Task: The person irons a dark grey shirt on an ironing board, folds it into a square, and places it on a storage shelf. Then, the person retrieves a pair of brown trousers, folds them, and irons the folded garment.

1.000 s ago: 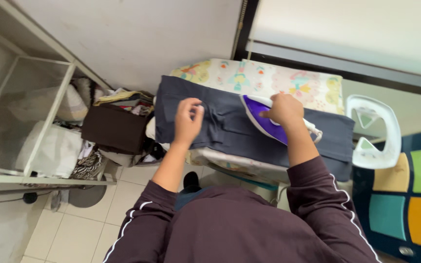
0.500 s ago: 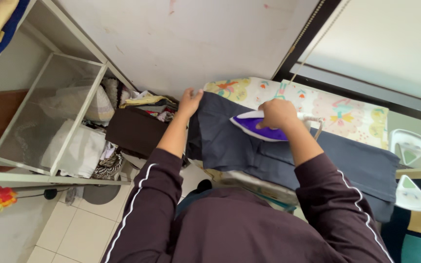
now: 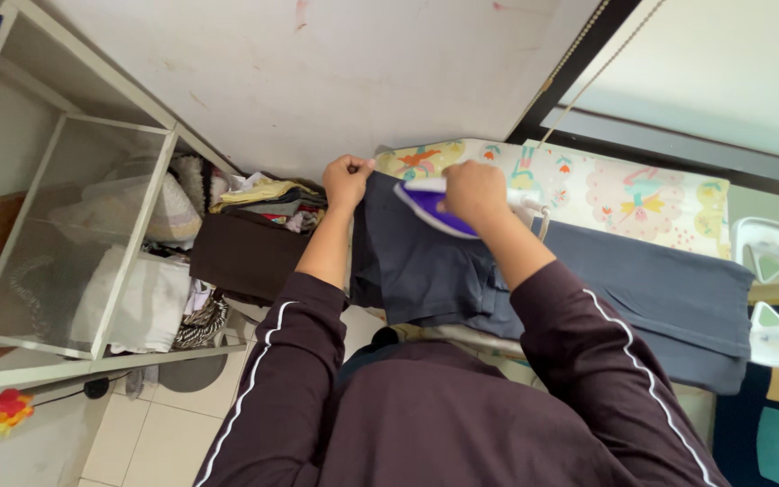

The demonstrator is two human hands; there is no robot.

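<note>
A dark grey garment point(image 3: 588, 289) lies spread along an ironing board point(image 3: 651, 194) with a pale patterned cover. My left hand point(image 3: 346, 179) pinches the garment's far left edge near the board's end. My right hand point(image 3: 472, 191) is closed on the handle of a purple and white iron point(image 3: 427, 206), which rests on the cloth just right of my left hand. Both arms wear dark maroon sleeves with a white stripe.
A white iron rest point(image 3: 773, 293) sits at the board's right end. Left of the board stand a dark brown box of folded clothes point(image 3: 245, 248) and a white mesh rack point(image 3: 74, 234) holding laundry. A white wall lies beyond; tiled floor point(image 3: 155, 424) below.
The iron has slid left along the garment toward the board's end. My left hand went from lying flat on the cloth to gripping its left edge. The view shifted right.
</note>
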